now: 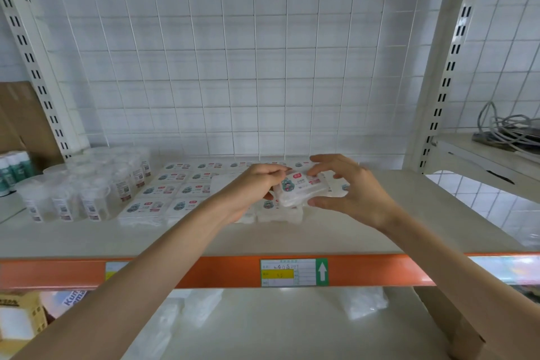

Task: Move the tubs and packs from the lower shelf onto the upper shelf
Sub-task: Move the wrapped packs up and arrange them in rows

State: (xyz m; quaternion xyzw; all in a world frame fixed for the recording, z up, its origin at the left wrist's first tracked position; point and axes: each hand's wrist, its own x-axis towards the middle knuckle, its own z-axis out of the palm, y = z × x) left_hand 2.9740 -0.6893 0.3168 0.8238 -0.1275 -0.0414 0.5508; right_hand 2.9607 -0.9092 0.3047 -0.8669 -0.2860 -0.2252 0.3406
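Above the orange rail (73, 273), on the upper shelf (380, 213): one pack (301, 188) held just over the rows of packs (175, 187) lying behind the rail. Left hand (251, 187) grips the pack's left end, fingers curled. Right hand (356, 193) cups its right end, thumb and a fingertip touching, other fingers spread. Tubs (87, 193) stand behind the rail's left part. Lower shelf (292, 330) lies below the rail.
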